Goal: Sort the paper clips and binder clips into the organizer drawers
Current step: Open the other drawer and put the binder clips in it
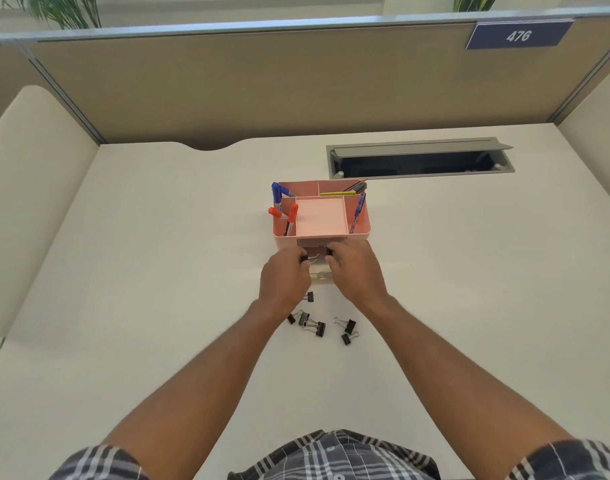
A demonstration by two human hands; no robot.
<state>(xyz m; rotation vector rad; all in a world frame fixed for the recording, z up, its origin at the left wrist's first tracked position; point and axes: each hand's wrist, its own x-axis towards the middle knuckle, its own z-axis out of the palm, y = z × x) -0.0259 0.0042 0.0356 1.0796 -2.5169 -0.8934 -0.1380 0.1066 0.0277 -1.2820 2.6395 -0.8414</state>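
Note:
A pink desk organizer (360, 223) stands in the middle of the desk, with a drawer (320, 276) pulled out at its front, mostly hidden by my hands. My left hand (285, 280) pinches a black binder clip (304, 258) above the drawer. My right hand (355, 271) pinches another black binder clip (329, 252) beside it. Several black binder clips lie loose on the desk nearer me: one (310, 296) by my left wrist, a cluster (308, 322) below it, and two (348, 330) to the right. No paper clips can be made out.
Red and blue markers (278, 202) and pens (345, 191) stand in the organizer's top compartments. An open grey cable hatch (419, 157) lies behind it to the right. Beige partition walls (227, 84) enclose the white desk (158, 271).

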